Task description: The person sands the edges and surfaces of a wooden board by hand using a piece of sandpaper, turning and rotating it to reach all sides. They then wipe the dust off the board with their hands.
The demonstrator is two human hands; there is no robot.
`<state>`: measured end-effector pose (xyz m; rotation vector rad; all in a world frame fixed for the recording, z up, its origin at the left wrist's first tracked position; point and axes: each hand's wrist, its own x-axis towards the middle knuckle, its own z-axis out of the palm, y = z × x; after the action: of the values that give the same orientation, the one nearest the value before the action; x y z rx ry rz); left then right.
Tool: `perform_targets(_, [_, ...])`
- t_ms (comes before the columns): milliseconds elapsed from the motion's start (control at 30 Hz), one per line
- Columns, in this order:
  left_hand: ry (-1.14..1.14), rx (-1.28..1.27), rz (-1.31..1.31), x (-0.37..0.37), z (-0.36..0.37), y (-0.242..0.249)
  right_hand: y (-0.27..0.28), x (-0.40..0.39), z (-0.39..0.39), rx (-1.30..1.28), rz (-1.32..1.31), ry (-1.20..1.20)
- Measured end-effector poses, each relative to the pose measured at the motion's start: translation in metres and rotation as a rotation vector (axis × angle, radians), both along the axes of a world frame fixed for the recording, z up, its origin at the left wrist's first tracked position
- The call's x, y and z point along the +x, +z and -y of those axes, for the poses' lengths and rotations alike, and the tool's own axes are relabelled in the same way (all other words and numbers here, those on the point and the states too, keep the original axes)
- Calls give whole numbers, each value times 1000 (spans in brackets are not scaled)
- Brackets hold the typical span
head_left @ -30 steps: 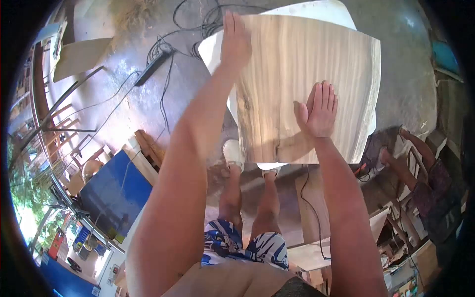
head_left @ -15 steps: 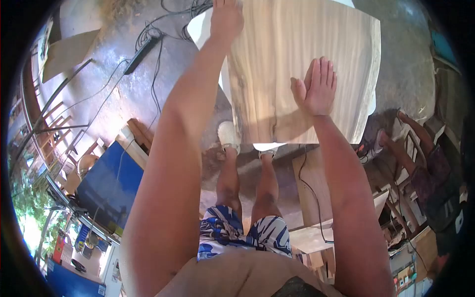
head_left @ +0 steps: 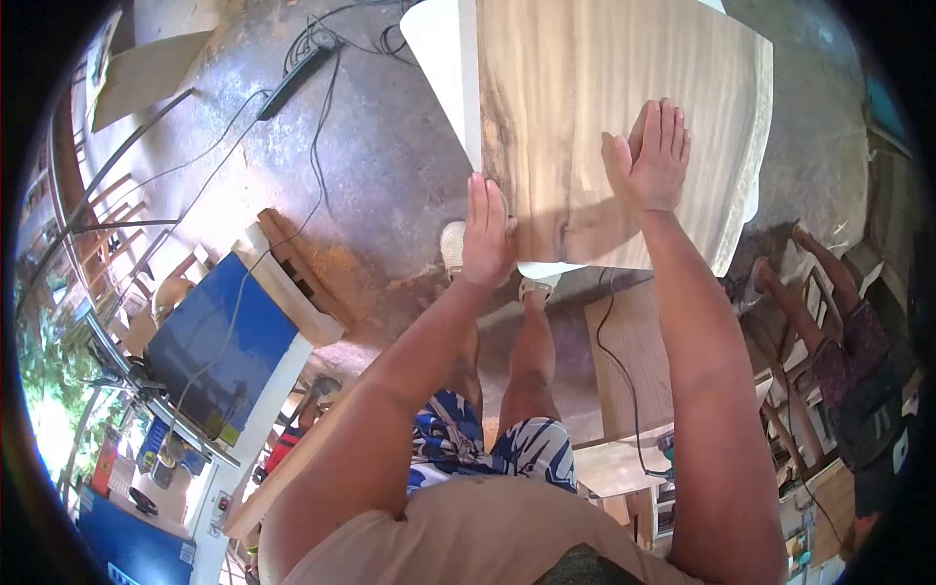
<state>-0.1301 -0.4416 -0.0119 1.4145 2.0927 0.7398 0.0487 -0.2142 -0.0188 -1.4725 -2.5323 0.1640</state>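
Observation:
A pale brown wooden slab [head_left: 556,107] with streaked grain and a rough right edge rests on a white support [head_left: 439,68], which shows past its left side and corners. My right hand [head_left: 653,166] lies flat on the slab's top, right of its middle, fingers together and stretched out, thumb apart. At the near left edge of the slab is my left hand [head_left: 487,239], its fingers straight and pointing away from me. It touches or nearly touches that edge. Neither hand grips anything.
A black power strip [head_left: 297,83] with tangled cables lies on the concrete floor at upper left. A blue-topped table [head_left: 229,336] stands to the left. Brown board [head_left: 634,356] lies near my feet. Another person [head_left: 858,361] is at the right.
My left hand has come from the slab's far left edge back toward me, to its near left corner. My right hand stays flat on the slab. The view has shifted slightly.

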Motion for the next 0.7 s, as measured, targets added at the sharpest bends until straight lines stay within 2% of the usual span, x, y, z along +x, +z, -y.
perform_targets(67, [-73, 177, -129, -12, -20, -10, 2, 1, -2, 5, 8, -2])
perform_targets(133, [-28, 99, -150, -36, -78, 0, 7, -2, 0, -1, -2, -5])
perform_targets(200, [7, 128, -54, -65, -139, -2, 4, 0, 3, 10, -9, -7])
perform_targets(267, [22, 173, -87, -72, -165, -11, 2, 1, 1, 26, -18, -1])
perform_targets(333, [28, 146, -119, -67, -149, -9, -1, 3, -1, 13, -10, 10])
perform_targets(467, [-20, 72, -47, -14, -23, -11, 2, 2, -1, 17, -13, 6])
perform_targets(500, [-23, 91, -33, -11, -17, -3, 4, 0, 0, 4, -9, 3])
perform_targets(600, [-26, 113, -33, -22, -44, -5, 8, -1, -1, -9, -3, 1])
perform_targets(700, [2, 128, -141, -72, -152, -6, 11, -2, 0, -28, 1, -2])
